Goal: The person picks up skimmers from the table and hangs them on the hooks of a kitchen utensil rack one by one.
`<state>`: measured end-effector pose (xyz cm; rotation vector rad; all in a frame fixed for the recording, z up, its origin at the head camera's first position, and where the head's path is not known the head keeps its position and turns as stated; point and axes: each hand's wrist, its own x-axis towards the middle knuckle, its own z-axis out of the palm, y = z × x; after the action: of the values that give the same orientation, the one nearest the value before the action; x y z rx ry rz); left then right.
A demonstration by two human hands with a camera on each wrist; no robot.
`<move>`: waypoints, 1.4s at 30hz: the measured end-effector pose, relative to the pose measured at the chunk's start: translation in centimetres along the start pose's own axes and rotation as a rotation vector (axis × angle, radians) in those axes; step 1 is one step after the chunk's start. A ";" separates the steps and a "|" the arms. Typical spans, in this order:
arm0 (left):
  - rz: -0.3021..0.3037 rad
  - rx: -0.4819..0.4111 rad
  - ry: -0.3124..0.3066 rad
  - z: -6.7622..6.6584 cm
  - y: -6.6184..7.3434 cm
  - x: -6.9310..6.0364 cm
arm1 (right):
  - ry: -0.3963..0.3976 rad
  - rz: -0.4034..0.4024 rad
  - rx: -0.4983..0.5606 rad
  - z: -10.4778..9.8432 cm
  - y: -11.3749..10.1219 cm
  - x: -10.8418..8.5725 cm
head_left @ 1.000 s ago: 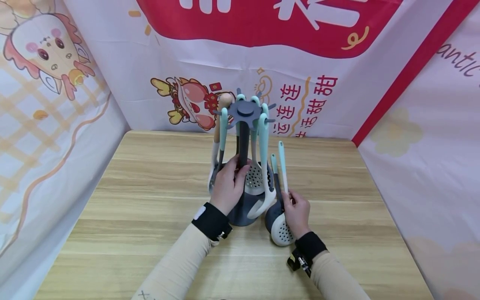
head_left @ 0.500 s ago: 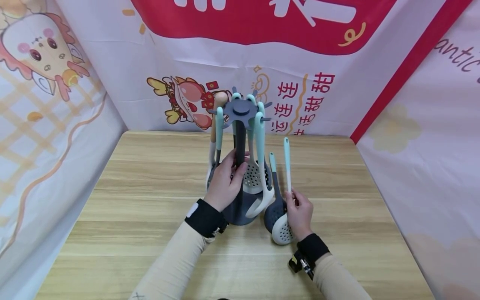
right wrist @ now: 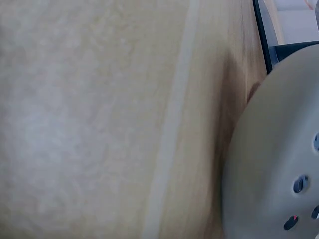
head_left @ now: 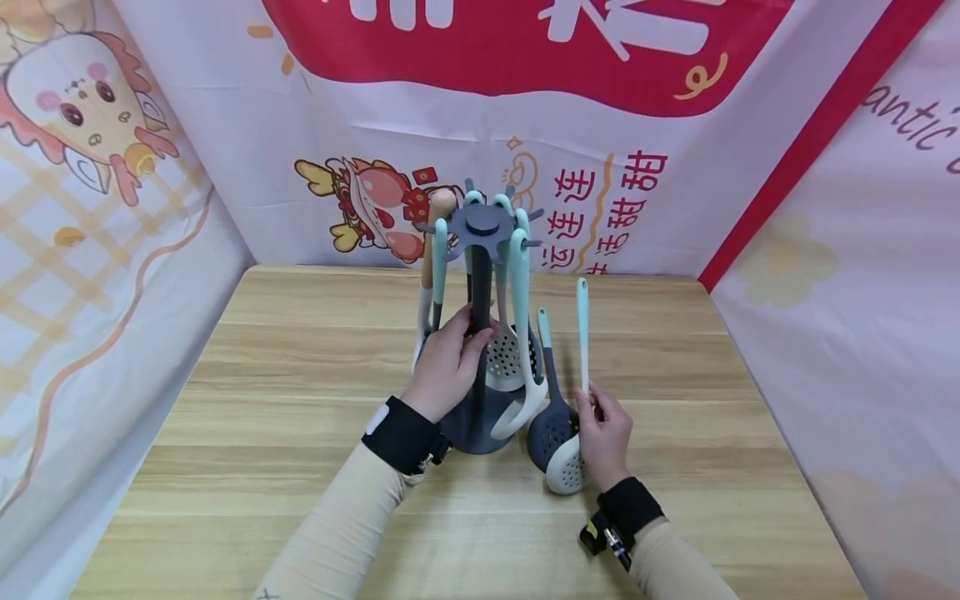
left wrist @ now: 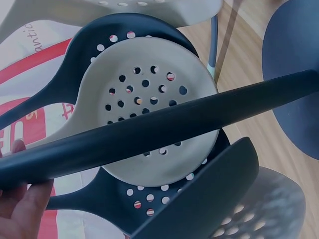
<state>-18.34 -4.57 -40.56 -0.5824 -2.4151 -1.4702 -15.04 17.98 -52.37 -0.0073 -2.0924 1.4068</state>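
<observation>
My left hand (head_left: 442, 362) grips the dark upright post of a utensil stand (head_left: 482, 221). Mint-handled utensils hang around that post, among them a white ladle (head_left: 522, 408) and a white skimmer (left wrist: 149, 64) with round holes. To the right of the stand, my right hand (head_left: 606, 435) pinches another white skimmer (head_left: 567, 471) by its stem, low above the perforated head. A dark skimmer (head_left: 549, 429) lies on the table beside it, partly overlapped by the white head. The right wrist view catches only the edge of the held white skimmer (right wrist: 269, 164); the fingers are out of sight there.
The wooden table (head_left: 300, 350) extends on both sides of the stand. A printed cloth (head_left: 247, 125) rises along the back and sides. A wooden-ended handle (head_left: 441, 204) sticks up at the stand's left.
My right hand has shifted slightly right, swinging the white skimmer's handle rightward and exposing more of the dark skimmer. The left hand keeps its grip on the post.
</observation>
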 end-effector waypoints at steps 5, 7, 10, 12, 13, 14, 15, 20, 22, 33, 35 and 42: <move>0.012 0.058 0.032 0.0 -0.3 -0.2 | 0.035 -0.011 0.005 -0.1 0.2 -0.3; 0.020 0.073 0.046 -0.1 -0.5 -0.3 | 0.025 -0.014 0.005 -0.1 0.3 -0.5; 0.037 0.089 0.064 -0.1 -0.6 -0.6 | 0.004 -0.021 0.002 0.0 0.4 -0.7; 0.051 0.093 0.073 -0.1 -0.6 -0.6 | -0.007 -0.018 0.010 0.1 0.4 -0.8; 0.054 0.093 0.075 -0.1 -0.6 -0.6 | -0.010 -0.017 0.016 0.1 0.3 -0.7; 0.059 0.093 0.078 -0.1 -0.6 -0.6 | -0.013 -0.015 0.020 0.1 0.3 -0.6; 0.064 0.092 0.080 -0.1 -0.6 -0.6 | -0.015 -0.013 0.020 0.1 0.2 -0.6; 0.093 0.108 0.109 0.1 -0.5 -0.4 | -0.037 -0.006 0.010 0.0 -0.4 -0.1; 0.105 0.127 0.130 0.2 -0.4 -0.4 | -0.048 0.009 0.006 -0.1 -0.7 0.0; 0.104 0.184 0.203 0.9 -0.4 -0.1 | -0.073 0.016 0.039 -0.4 -1.4 0.7; 0.102 0.184 0.210 1.0 -0.4 -0.1 | -0.072 0.012 0.048 -0.4 -1.5 0.7; 0.122 0.193 0.247 1.3 -0.7 0.1 | -0.045 0.003 0.048 -0.7 -2.2 1.0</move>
<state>-18.76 -3.67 -41.62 -0.4659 -2.2527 -1.1682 -14.84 17.97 -49.85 0.0405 -2.0949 1.4718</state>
